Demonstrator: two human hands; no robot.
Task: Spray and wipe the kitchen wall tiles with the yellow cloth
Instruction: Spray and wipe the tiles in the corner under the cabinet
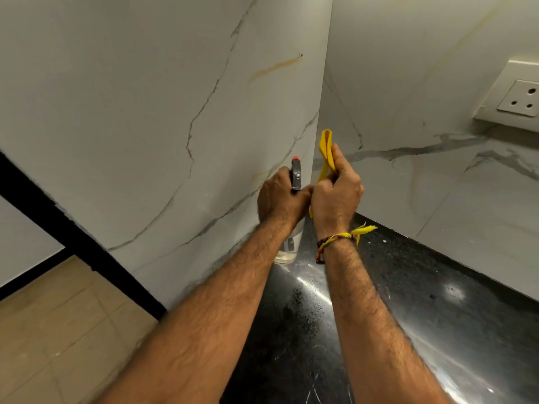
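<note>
My left hand (280,196) is wrapped around the grey head of a clear spray bottle (291,243). Its red-tipped nozzle points up toward the corner where two walls meet. My right hand (335,196) touches the left one and is shut on the yellow cloth (326,150), which sticks up folded above my fingers. The marble-look wall tiles (175,112) rise on the left, and more tiles (408,83) stand on the right. Most of the bottle body is hidden behind my left wrist.
A glossy black speckled countertop (408,301) runs below my arms, wet in places. A white wall socket (519,97) sits at the upper right. At the lower left are a black edge strip (58,228) and beige floor tiles (58,330).
</note>
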